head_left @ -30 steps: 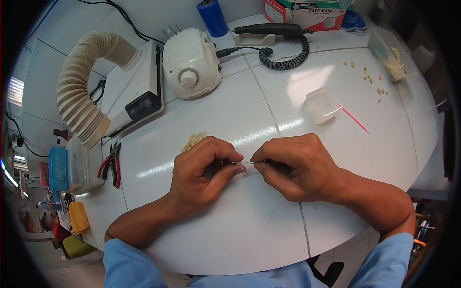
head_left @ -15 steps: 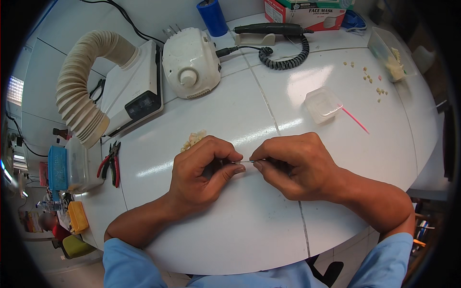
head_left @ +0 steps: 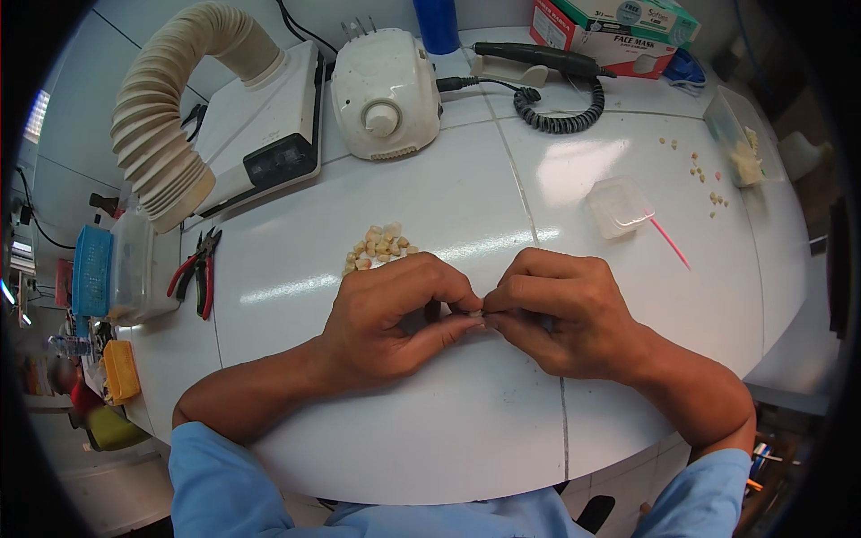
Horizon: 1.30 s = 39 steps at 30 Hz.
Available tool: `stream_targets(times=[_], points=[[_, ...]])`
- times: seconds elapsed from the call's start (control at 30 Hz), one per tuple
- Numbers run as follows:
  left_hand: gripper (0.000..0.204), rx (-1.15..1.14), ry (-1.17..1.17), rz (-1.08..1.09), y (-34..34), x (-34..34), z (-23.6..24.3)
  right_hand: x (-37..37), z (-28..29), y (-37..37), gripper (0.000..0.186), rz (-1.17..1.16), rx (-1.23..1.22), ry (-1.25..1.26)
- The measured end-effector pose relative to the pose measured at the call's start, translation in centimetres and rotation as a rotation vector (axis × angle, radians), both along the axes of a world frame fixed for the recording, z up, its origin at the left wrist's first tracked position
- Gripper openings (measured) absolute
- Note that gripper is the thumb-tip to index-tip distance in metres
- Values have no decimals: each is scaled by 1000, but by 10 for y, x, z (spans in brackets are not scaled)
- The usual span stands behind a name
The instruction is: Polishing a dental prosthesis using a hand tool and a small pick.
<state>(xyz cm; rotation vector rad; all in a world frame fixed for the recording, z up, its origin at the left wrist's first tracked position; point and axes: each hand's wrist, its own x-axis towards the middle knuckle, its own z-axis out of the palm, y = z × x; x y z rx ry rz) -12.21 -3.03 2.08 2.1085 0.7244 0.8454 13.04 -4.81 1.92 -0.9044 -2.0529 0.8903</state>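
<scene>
My left hand (head_left: 395,314) pinches a small pale piece (head_left: 475,313), mostly covered by thumb and forefinger. Fingertip to fingertip with it, my right hand (head_left: 569,314) is closed in a pinch as well. The thin metal rod seen in that pinch a moment earlier is now hidden between the fingers. Just beyond my left hand lies a pile of small ivory, tooth-like pieces (head_left: 384,244) on the white tiled table (head_left: 430,430).
A dust collector (head_left: 260,117) with a ribbed hose (head_left: 148,108), a white control box (head_left: 386,99) and a black handpiece (head_left: 538,58) line the back. Pliers (head_left: 199,269) lie left. A clear tub (head_left: 619,208) with a pink stick (head_left: 671,240) and scattered pieces (head_left: 695,170) are right.
My hands have drawn together, so the thin rod between them no longer shows. The view has shifted a little, and more of the ivory pile is uncovered.
</scene>
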Motion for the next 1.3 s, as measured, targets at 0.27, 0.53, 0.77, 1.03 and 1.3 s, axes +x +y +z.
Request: stream_targets(times=[0.27,0.53,0.77,1.03,1.3], points=[[21,-14,-30,-5,-3,-2,-1,-1,3,-1,16,18,-1,-36],[21,-52,-29,-2,-4,1,-1,3,2,0,18,34,-11,-44],[21,-23,-37,-20,-1,0,-1,2,6,0,17,36,18,-51],[23,10,14,-23,2,-1,2,0,0,1,15,8,47,34],[26,-32,10,18,0,2,4,6,-1,-1,9,0,10,71]])
